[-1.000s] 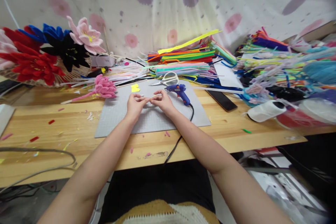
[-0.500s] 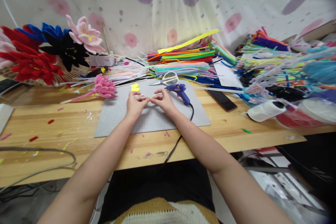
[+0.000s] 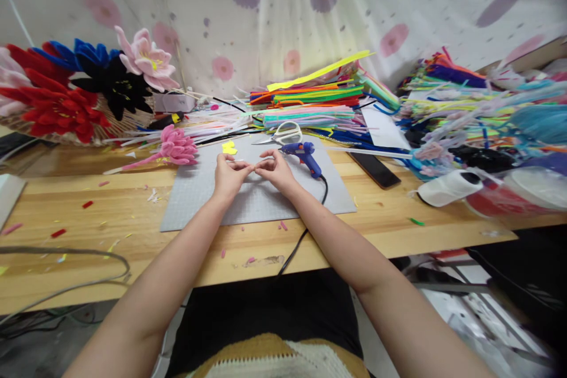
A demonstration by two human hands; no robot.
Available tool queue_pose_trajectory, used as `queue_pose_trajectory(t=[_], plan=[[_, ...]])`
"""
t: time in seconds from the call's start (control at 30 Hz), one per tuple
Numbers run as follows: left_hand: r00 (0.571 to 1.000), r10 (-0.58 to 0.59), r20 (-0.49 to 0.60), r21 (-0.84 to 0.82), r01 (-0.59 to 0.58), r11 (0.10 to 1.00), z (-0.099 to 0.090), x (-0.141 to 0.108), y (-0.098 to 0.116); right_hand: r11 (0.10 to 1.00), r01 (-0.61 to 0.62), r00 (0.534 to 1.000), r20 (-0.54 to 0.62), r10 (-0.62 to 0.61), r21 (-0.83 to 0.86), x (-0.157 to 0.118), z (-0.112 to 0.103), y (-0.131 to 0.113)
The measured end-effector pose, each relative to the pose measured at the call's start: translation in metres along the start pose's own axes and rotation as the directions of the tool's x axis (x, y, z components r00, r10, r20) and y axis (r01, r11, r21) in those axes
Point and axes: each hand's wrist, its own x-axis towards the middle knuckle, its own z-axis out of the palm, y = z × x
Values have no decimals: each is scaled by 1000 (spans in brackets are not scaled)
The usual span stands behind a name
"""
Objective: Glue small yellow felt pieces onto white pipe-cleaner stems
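Above the grey cutting mat (image 3: 190, 207), my left hand (image 3: 231, 177) and my right hand (image 3: 275, 170) meet fingertip to fingertip. Both are closed in a pinch, and whatever small piece lies between them is too hidden to name. A blue glue gun (image 3: 303, 155) lies just right of my right hand, its black cord running off the front edge. Behind the hands rest white-handled scissors (image 3: 289, 132). Small yellow pieces (image 3: 229, 147) sit on the mat beyond my left hand. A pink fuzzy flower (image 3: 177, 146) on a stem lies at the mat's left corner.
Bundles of coloured pipe cleaners (image 3: 314, 94) line the back, with more heaped on the right. A phone (image 3: 375, 170) and a white spool (image 3: 449, 187) lie to the right. Red, blue and black fuzzy flowers (image 3: 62, 109) fill the far left. A grey cable (image 3: 66, 251) crosses the front left.
A bit of yellow that showed between my fingertips is now covered by them. My hands have otherwise hardly moved, and the view has shifted slightly.
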Motion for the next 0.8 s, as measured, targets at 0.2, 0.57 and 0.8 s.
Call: queue_pose_trajectory(t=[0.2, 0.57, 0.8], plan=[[996, -86, 28, -114, 88, 990, 2, 0, 0, 1000, 2, 1000, 29, -2, 20, 0, 3, 0], [990, -141, 11, -120, 142, 983, 3, 0, -1, 998, -56, 998, -23, 57, 13, 0, 4, 1], [992, -118, 44, -113, 122, 986, 2, -4, 6, 986, -140, 989, -35, 143, 90, -2, 1, -3]])
